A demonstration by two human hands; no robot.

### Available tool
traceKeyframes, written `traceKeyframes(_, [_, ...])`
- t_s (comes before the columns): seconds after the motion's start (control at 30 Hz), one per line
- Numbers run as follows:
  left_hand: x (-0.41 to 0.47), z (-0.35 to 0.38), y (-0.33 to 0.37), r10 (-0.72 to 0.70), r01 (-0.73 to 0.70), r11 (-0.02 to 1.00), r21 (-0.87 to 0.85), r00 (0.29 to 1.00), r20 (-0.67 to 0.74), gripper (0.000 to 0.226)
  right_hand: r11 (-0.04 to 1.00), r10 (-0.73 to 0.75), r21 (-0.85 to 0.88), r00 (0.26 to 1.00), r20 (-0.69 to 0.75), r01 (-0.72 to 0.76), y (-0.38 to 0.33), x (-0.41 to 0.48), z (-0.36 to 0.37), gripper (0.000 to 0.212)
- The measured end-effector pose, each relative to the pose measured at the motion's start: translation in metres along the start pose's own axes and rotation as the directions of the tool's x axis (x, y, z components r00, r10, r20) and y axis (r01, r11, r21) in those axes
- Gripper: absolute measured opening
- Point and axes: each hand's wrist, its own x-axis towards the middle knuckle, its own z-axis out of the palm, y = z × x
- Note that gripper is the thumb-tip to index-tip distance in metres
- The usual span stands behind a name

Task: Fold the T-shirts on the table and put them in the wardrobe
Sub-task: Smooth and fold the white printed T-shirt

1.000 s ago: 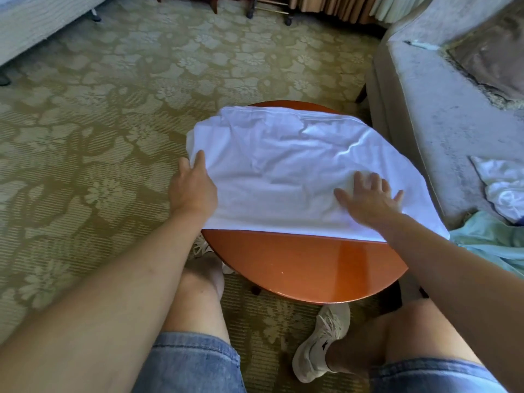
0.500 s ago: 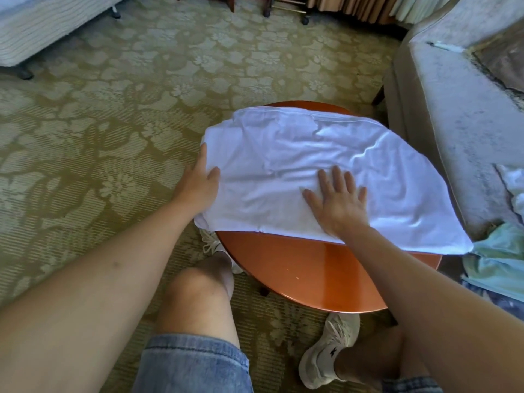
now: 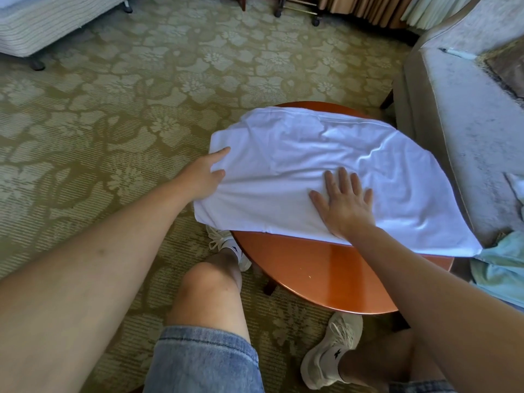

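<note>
a white t-shirt [image 3: 326, 165] lies spread across the far half of a round, glossy brown wooden bench [image 3: 326, 273], folded into a broad band with soft creases; its left and right ends hang over the bench rim. the right hand [image 3: 344, 202] lies flat on the cloth near the front edge, palm down, fingers straight and spread, holding nothing. the left hand [image 3: 204, 174] is at the shirt's left end, forefinger stretched along the cloth and thumb resting on top, with the fabric's edge running into the gap between them. the other fingers are hidden, so i cannot tell whether this hand pinches the shirt or only touches it.

a grey sofa [image 3: 467, 109] stands just right of the bench, with a pale green garment [image 3: 502, 268] near the shirt's right corner and a bit of white cloth [image 3: 517, 185] at the frame edge. the person sits in denim shorts [image 3: 204, 361] and cream sneakers [image 3: 331, 347], knees by the bench, on a green floral carpet [image 3: 113, 109]. a bed corner [image 3: 42, 24] shows far left.
</note>
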Motion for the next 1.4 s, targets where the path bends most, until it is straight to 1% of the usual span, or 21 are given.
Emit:
traceKeyframes(0.07, [-0.001,-0.004,-0.003,-0.004,0.004,1.000,0.016,1.000,-0.013,0.050,1.000,-0.001,0.000,1.000,0.009,0.001,-0.005,-0.001,0.000,0.072])
traceKeyframes(0.17, [-0.005,-0.008,-0.008,-0.017,0.019,1.000,0.024,0.997,-0.072,0.043,1.000,-0.007,0.003,1.000,0.016,0.007,-0.014,-0.003,0.001,0.073])
traceKeyframes(0.27, [-0.010,-0.014,-0.009,-0.040,0.039,0.999,-0.011,0.992,-0.118,0.044,1.000,-0.015,0.008,1.000,0.021,0.015,-0.023,-0.005,0.001,0.074])
traceKeyframes(0.37, [-0.014,-0.026,0.000,-0.051,0.042,0.997,-0.070,0.989,-0.142,0.051,1.000,-0.013,0.025,0.999,0.049,0.012,-0.032,-0.006,-0.002,0.073])
traceKeyframes(0.47, [-0.017,-0.039,0.013,-0.046,0.027,0.988,-0.150,0.991,-0.122,0.066,1.000,-0.024,0.018,0.995,0.098,0.022,-0.043,-0.004,-0.004,0.074])
traceKeyframes(0.57, [-0.020,-0.051,0.029,-0.055,0.033,0.980,-0.195,0.993,-0.109,0.074,0.997,-0.071,0.034,0.988,0.137,0.067,-0.043,-0.006,-0.009,0.076])
traceKeyframes(0.63, [-0.023,-0.058,0.042,-0.048,0.031,0.983,-0.181,0.995,-0.092,0.076,0.991,-0.099,0.099,0.991,0.094,0.090,-0.032,-0.012,-0.013,0.074])
traceKeyframes(0.67, [-0.024,-0.060,0.050,-0.044,0.029,0.985,-0.170,0.995,-0.084,0.077,0.987,-0.087,0.142,0.994,0.059,0.078,-0.023,-0.016,-0.014,0.073])
traceKeyframes(0.73, [-0.027,-0.061,0.068,-0.022,0.011,0.989,-0.147,0.997,-0.072,0.079,0.981,-0.027,0.192,1.000,0.001,0.027,0.000,-0.024,-0.017,0.072])
traceKeyframes(0.83, [-0.030,-0.055,0.101,0.038,-0.044,0.995,-0.092,0.997,-0.066,0.080,0.982,0.074,0.180,0.994,-0.081,-0.059,0.041,-0.037,-0.019,0.069])
traceKeyframes(0.93, [-0.032,-0.037,0.139,0.114,-0.116,0.993,-0.018,0.990,-0.083,0.078,0.972,0.187,0.176,0.968,-0.166,-0.157,0.083,-0.049,-0.023,0.067])
traceKeyframes(1.0, [-0.032,-0.019,0.167,0.144,-0.147,0.989,-0.020,0.984,-0.108,0.077,0.967,0.216,0.162,0.970,-0.113,-0.197,0.112,-0.056,-0.019,0.068])
traceKeyframes(1.07, [-0.029,0.003,0.194,0.130,-0.137,0.989,-0.058,0.986,-0.107,0.076,0.967,0.199,0.160,0.980,-0.003,-0.196,0.133,-0.062,-0.009,0.068])
traceKeyframes(1.1, [-0.028,0.017,0.208,0.128,-0.135,0.988,-0.072,0.988,-0.091,0.075,0.967,0.190,0.170,0.982,0.019,-0.190,0.140,-0.065,-0.003,0.067])
traceKeyframes(1.17, [-0.027,0.047,0.233,0.150,-0.154,0.986,-0.062,0.987,-0.059,0.073,0.966,0.182,0.190,0.983,-0.023,-0.174,0.144,-0.069,0.006,0.065])
traceKeyframes(1.23, [-0.028,0.081,0.256,0.180,-0.180,0.984,0.016,0.982,-0.048,0.068,0.966,0.184,0.198,0.981,-0.065,-0.168,0.143,-0.069,0.010,0.064])
traceKeyframes(1.3, [-0.030,0.115,0.276,0.192,-0.189,0.976,0.103,0.981,-0.015,0.063,0.963,0.171,0.223,0.983,-0.070,-0.151,0.144,-0.067,0.010,0.062])
traceKeyframes(1.33, [-0.032,0.133,0.284,0.204,-0.205,0.973,0.103,0.979,0.021,0.061,0.952,0.160,0.274,0.984,-0.073,-0.135,0.147,-0.066,0.010,0.060])
traceKeyframes(1.37, [-0.032,0.148,0.290,0.217,-0.223,0.971,0.085,0.974,0.068,0.060,0.920,0.157,0.374,0.984,-0.079,-0.116,0.150,-0.067,0.005,0.058])
traceKeyframes(1.4, [-0.033,0.165,0.297,0.231,-0.241,0.968,0.076,0.966,0.116,0.059,0.845,0.175,0.524,0.980,-0.094,-0.101,0.155,-0.068,0.001,0.056])
